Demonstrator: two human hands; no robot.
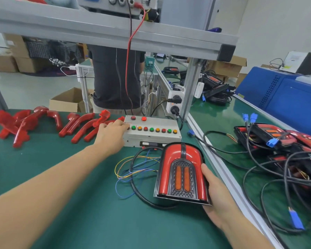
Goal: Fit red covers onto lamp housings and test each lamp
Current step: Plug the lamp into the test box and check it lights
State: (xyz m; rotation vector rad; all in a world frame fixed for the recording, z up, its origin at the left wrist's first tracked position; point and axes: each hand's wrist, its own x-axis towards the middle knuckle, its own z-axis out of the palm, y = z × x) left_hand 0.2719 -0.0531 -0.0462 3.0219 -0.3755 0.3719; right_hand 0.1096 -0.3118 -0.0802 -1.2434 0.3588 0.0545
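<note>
A lamp (182,173) with its red cover fitted and two orange strips in a dark centre sits on the green mat, tilted up toward me. My right hand (215,198) grips its right edge and underside. My left hand (111,135) reaches to the left end of the grey test box (152,139), fingertips on the leftmost button in a row of red, green and orange buttons. Several loose red covers (43,123) lie along the mat's far left. The lamp's black cable and thin coloured wires (133,169) loop toward the box.
A pile of lamps with black cables and blue connectors (280,141) fills the right bench beyond an aluminium rail (221,169). A person in dark clothes (115,78) stands behind the bench. A power strip (175,103) hangs on the frame post. Cardboard boxes sit on the floor.
</note>
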